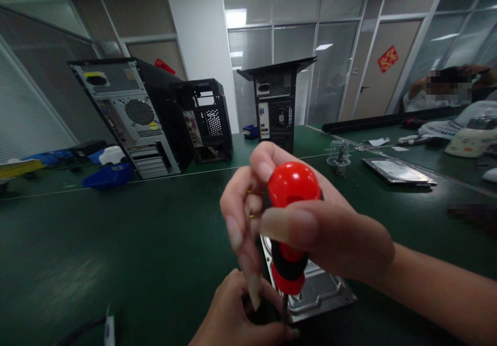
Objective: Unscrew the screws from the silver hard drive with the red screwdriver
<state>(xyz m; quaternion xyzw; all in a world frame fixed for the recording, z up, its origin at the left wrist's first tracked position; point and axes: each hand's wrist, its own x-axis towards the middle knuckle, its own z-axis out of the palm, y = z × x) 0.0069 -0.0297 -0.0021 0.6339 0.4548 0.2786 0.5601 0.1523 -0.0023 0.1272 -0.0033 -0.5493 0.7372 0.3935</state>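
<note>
My right hand [349, 232] is closed around the red and black handle of a screwdriver [294, 180], with the thumb pressed against its side. The screwdriver points down, and its thin shaft meets the near edge of a silver hard drive [330, 289] lying on the table. Low in the view, my left hand [233, 310] has its thumb and a finger closed around the shaft's lower end, close to that edge. What is pinched between those fingertips, and the screwdriver's tip, are hidden. Part of the drive is covered by my right hand and the handle.
Computer cases [166, 123] stand at the back left, another case [274, 103] at back centre. A second hard drive [398, 171] and a clear plastic container [339, 152] lie to the right. A blue bin [108, 174] sits left on the green table [116, 232]. A person [430, 98] sits far right.
</note>
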